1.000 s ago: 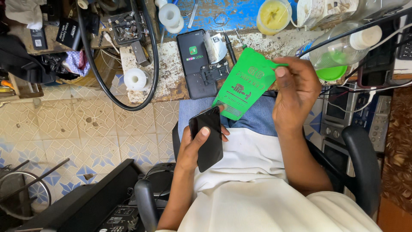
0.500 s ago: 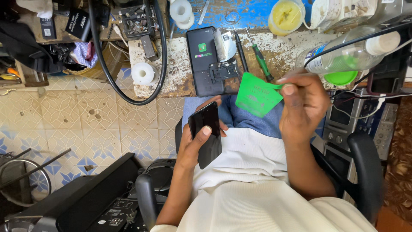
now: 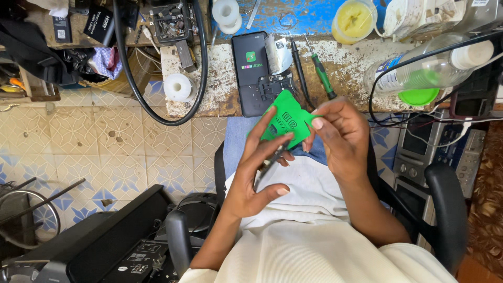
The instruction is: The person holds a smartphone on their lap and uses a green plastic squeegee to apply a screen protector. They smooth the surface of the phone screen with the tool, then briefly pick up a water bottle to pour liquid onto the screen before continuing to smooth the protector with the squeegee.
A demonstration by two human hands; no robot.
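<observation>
Head view: your left hand (image 3: 251, 181) has its grip closed around the dark phone (image 3: 268, 162), long axis running toward 1 o'clock. Your right hand (image 3: 340, 139) pinches the green card (image 3: 285, 118) right at the phone's upper end, over your lap.

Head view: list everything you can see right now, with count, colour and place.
green card: 1, green, held between both hands above the lap
phone: 1, black, edge-on in the left hand
boxed phone: 1, black, on the bench edge ahead
screwdriver: 1, green handle, on the bench right of the boxed phone
probe: 1, black, beside the screwdriver
tape rolls: 3, white, one at the bench's left end, two at its far edge
tub: 1, yellow, back of the bench
bottle: 1, clear with white cap, lying on the right
cable: 1, black, looped over the bench's left end
chair: 1, black, under the person
left hand: 1, fingers round the phone
right hand: 1, pinching the card
</observation>
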